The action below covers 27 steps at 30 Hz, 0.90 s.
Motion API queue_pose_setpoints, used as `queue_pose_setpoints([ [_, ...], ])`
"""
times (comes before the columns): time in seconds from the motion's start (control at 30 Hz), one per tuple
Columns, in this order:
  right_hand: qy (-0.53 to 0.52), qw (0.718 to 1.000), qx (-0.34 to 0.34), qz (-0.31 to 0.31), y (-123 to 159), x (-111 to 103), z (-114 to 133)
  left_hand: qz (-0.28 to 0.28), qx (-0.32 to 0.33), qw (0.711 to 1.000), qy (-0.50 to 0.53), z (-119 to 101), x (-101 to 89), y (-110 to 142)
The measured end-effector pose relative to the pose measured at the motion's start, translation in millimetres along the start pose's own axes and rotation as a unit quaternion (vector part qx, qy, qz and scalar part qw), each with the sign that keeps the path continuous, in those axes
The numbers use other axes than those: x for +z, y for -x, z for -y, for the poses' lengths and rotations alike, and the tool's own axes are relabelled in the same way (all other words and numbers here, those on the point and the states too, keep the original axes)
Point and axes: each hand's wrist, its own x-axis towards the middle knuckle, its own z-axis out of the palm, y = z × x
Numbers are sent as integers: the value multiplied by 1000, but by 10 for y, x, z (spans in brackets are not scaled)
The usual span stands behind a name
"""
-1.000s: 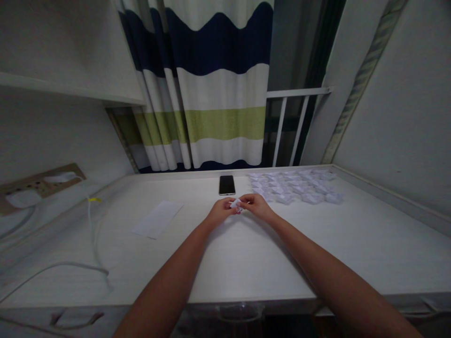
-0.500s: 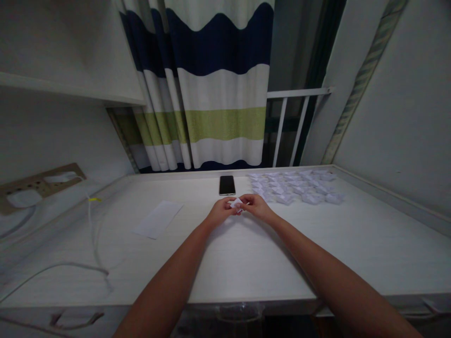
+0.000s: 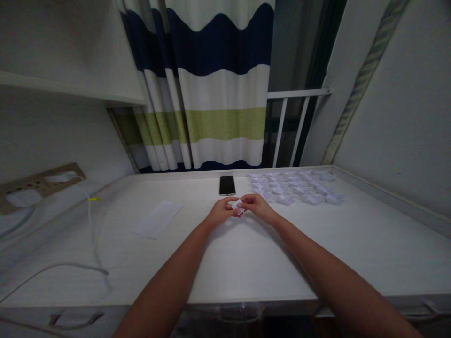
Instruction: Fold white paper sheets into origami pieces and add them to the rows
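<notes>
A small piece of folded white paper [image 3: 237, 205] is held between my two hands, a little above the desk. My left hand [image 3: 221, 211] grips its left side, fingers closed round it. From the right, my right hand [image 3: 258, 205] pinches the paper with thumb and fingers. A black-screened phone [image 3: 227, 185] lies flat just beyond my hands. To the right of it sit rows of folded white paper pieces [image 3: 282, 191], several in each row. A flat white sheet of paper [image 3: 158, 219] rests on the desk to the left.
The white desk [image 3: 253, 267] has a raised edge at the back. A cable [image 3: 63, 265] runs over its left part, below a wall socket strip [image 3: 42, 185] with plugs. Behind hangs a striped curtain [image 3: 221, 89]; a shelf [image 3: 70, 89] juts out at upper left.
The folded paper has turned slightly in my fingers and shows more of its flat face. My right fingers have shifted a little on it. Everything else stays in place.
</notes>
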Motion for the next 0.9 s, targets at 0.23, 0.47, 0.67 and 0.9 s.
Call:
queue_pose_setpoints([
  [0.23, 5, 1000, 3, -23, 23, 9, 39, 12, 7, 1000, -1, -50, 19, 25],
  [0.47, 8, 1000, 0, -20, 23, 2, 39, 37, 3, 999, 15, -85, 18, 44],
  [0.67, -20, 1000, 9, 9, 46, 12, 64, 70, -11, 996, 45, -123, 17, 69],
  [0.9, -35, 999, 15, 15, 40, 21, 39, 78, -4, 995, 58, -116, 27, 58],
])
